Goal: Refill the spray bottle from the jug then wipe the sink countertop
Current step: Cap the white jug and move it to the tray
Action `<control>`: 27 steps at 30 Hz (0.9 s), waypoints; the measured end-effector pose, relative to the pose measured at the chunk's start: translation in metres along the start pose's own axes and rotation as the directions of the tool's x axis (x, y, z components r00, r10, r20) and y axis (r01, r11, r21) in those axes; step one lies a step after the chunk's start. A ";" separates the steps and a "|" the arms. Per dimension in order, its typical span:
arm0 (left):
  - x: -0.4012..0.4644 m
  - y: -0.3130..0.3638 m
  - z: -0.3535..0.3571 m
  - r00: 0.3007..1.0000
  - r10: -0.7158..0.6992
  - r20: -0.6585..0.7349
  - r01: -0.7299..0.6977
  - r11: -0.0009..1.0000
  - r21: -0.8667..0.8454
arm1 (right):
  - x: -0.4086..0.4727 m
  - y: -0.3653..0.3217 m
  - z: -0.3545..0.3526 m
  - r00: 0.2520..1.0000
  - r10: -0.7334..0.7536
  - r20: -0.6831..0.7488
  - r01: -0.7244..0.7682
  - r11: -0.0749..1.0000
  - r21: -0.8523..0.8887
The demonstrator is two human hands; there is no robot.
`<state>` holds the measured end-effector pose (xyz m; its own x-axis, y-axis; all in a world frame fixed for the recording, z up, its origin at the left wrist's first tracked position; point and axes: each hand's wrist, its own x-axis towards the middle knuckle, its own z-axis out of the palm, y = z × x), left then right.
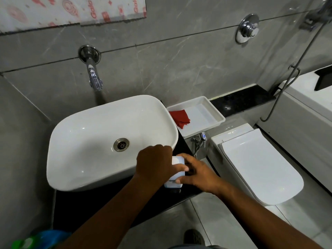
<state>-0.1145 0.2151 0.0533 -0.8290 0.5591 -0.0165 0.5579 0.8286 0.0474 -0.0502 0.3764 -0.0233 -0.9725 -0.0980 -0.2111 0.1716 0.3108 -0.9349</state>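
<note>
**Both hands on a white container at the sink's right corner**

A white plastic container (177, 174), boxy with rounded corners, stands on the black polished countertop (158, 198) just beside the near right corner of the white ceramic vessel sink (89, 141). Most of it is hidden by the two hands, so whether it is the jug or the spray bottle cannot be told.

The left hand (154, 164) lies over the top and left side of the container, knuckles up, its fingers curled down around it in a closed grasp; the thumb crosses the container's front face. The right hand (199, 174) comes in from the right and is pressed against the container's right side, fingers spread and partly bent, the thumb tip touching the lower front edge. Its hold looks looser than the left's; how firmly it grips cannot be told. The container sits between the two hands, under the left palm and to the left of the right palm.

Behind, on the same counter, a shallow white plastic tray (213, 112) holds a folded red cloth (180, 118) at its left end, well apart from the hands. A chrome wall tap (94, 76) projects over the sink. To the right stands a white toilet with its lid closed (260, 168). At the lower left edge something blue and green (41, 239) is blurred.
</note>
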 end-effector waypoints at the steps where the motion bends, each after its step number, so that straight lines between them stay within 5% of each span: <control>1: 0.002 -0.002 0.002 0.997 0.055 0.044 -0.055 0.998 0.003 | 0.000 0.000 0.000 1.000 0.007 -0.002 -0.007 1.000 0.003; 5: 0.008 -0.016 -0.007 0.944 0.314 0.101 -0.308 0.949 -0.064 | -0.001 -0.001 0.001 1.000 0.016 -0.020 -0.016 1.000 0.011; 11: 0.002 0.000 -0.007 0.989 0.121 0.085 -0.118 0.992 -0.042 | -0.001 -0.005 0.005 1.000 0.019 -0.018 -0.019 1.000 -0.020; 20: 0.011 0.006 -0.016 0.906 0.343 0.247 -0.332 0.939 -0.085 | 0.008 -0.014 -0.014 0.992 0.070 0.101 -0.036 0.952 -0.305; 27: 0.007 -0.014 -0.003 0.966 0.228 0.125 -0.204 0.963 -0.176 | 0.000 -0.015 0.027 0.992 0.061 -0.109 -0.084 0.970 -0.230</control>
<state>-0.1282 0.2070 0.0553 -0.6686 0.7322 -0.1296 0.6993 0.6784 0.2251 -0.0486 0.3464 -0.0172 -0.9717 0.0247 -0.2349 0.2124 0.5269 -0.8230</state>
